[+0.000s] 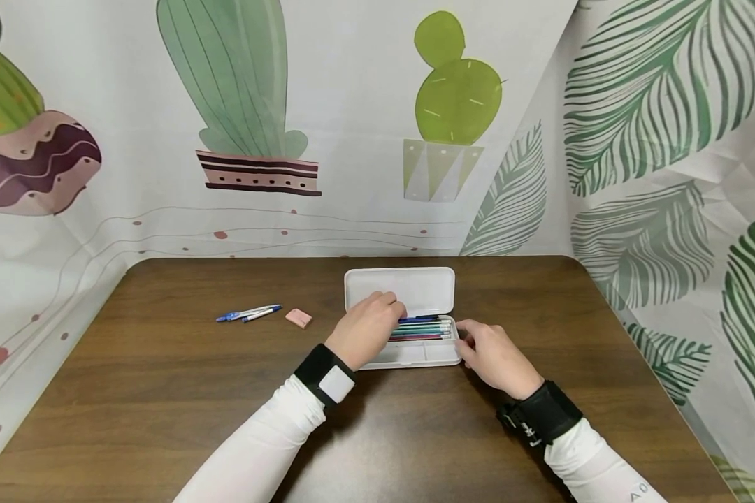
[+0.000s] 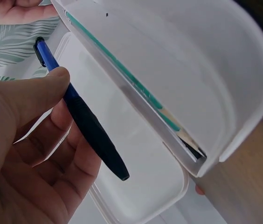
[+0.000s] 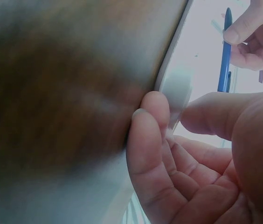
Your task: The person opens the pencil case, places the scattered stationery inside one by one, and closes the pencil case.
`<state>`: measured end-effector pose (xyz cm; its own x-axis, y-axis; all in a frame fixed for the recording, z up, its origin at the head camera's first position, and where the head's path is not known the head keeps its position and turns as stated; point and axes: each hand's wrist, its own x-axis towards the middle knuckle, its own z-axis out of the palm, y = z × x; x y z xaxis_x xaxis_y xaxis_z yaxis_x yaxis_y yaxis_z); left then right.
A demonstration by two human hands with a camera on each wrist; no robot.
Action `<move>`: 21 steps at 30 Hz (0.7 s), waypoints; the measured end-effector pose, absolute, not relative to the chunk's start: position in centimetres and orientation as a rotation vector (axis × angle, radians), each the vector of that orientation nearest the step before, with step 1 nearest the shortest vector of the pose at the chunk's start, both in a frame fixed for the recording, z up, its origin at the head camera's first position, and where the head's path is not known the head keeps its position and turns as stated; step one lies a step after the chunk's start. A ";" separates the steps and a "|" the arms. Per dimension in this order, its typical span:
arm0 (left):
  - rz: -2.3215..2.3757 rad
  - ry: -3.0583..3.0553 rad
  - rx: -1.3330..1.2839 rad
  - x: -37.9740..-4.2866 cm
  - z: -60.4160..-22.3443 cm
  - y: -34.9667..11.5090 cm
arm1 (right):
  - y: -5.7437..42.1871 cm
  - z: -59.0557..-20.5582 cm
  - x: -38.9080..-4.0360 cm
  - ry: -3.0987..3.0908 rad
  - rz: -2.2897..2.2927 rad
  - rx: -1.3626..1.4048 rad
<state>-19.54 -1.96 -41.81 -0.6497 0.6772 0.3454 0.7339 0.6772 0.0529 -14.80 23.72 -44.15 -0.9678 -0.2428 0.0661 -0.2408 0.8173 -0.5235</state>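
Note:
A white pencil case [image 1: 440, 355] lies on the table with its lid [image 1: 424, 290] raised at the back. Several pencils [image 1: 423, 331] lie side by side in its rear compartment. Above the case, my left hand [image 1: 366, 328] pinches a blue pen with a black grip [image 2: 96, 133] between thumb and fingers. The left wrist view shows a green pencil [image 2: 117, 63] along the compartment wall, its sharpened tip toward the left end. My right hand [image 1: 497, 360] grips the case's right end, thumb on the inner side and fingers outside. Part of the case is hidden behind the left hand.
On the brown table [image 1: 163, 391], two blue-and-white pens [image 1: 263, 314] lie to the left of the case. A pink eraser [image 1: 298, 318] sits between them and the case. Behind the table's back edge hangs a printed cactus cloth [image 1: 352, 126].

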 end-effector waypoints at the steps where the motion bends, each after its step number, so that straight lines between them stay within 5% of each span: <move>1: -0.270 -2.594 -1.125 -19.6 -41.8 -1.9 | 23.7 -44.1 -14.8 2.991 -0.861 -0.399; 21: -0.312 -2.631 -1.143 -20.0 -43.3 -0.4 | 23.7 -44.1 -14.9 3.010 -0.845 -0.413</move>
